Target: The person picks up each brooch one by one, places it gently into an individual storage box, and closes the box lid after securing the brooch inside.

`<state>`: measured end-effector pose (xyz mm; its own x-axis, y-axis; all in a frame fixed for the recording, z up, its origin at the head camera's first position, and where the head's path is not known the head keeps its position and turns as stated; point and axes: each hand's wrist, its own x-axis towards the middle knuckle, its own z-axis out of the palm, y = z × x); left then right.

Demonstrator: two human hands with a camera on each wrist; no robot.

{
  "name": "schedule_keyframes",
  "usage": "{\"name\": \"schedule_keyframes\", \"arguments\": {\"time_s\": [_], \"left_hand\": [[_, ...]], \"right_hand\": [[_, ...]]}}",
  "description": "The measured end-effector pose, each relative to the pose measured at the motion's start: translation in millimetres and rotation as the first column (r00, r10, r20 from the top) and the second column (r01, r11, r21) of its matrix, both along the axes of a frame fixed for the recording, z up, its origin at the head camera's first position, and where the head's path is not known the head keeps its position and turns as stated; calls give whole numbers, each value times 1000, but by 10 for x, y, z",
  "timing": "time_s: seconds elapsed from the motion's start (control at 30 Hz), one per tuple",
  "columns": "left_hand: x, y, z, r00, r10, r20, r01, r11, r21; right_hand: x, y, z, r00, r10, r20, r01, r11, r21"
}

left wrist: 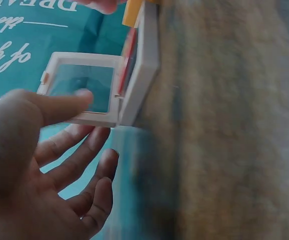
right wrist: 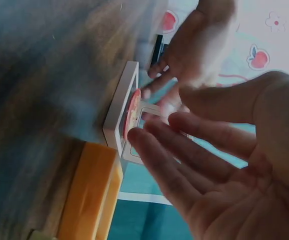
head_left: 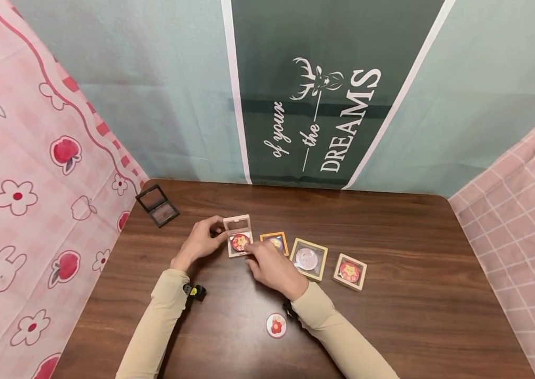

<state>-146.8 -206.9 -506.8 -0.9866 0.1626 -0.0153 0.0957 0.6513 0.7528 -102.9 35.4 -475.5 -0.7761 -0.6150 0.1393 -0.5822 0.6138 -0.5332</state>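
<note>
A small pale pink display case [head_left: 239,249] stands with its lid raised and a round red badge with a yellow star-shaped figure [head_left: 240,242] inside. At the raised lid [left wrist: 82,60], my left hand [head_left: 201,239] pinches the side edge between thumb and fingers. My right hand [head_left: 274,266] reaches in from the other side; its fairly straight fingers [right wrist: 154,155] are at the badge, fingertips right at its rim. Partly behind that hand lies an orange-framed case [head_left: 286,243] with a purplish badge in it.
To the right are a yellow-framed case [head_left: 324,255] with a pale badge and a cream-framed case [head_left: 363,276] with a red one. An open black case [head_left: 163,212] sits far left. A loose white badge with a red flower [head_left: 276,326] lies near the front of the wooden table [head_left: 414,316].
</note>
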Motion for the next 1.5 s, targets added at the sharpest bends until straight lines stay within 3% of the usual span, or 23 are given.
{"name": "schedule_keyframes", "arguments": {"time_s": [0.13, 0.3, 0.63, 1.5], "left_hand": [[-5, 22, 66, 1000, 4, 7, -5, 999, 49], [-16, 54, 105, 1000, 20, 3, -20, 995, 99], [14, 107, 99, 999, 27, -28, -24, 994, 104], [112, 98, 87, 989, -144, -26, 147, 979, 140]], "right_hand": [[-22, 23, -40, 998, -52, -17, 51, 998, -36], [-152, 6, -73, 989, -137, -59, 139, 989, 47], [-287, -25, -181, 988, -143, -51, 149, 977, 155], [-308, 16, -234, 982, -187, -20, 188, 972, 139]]}}
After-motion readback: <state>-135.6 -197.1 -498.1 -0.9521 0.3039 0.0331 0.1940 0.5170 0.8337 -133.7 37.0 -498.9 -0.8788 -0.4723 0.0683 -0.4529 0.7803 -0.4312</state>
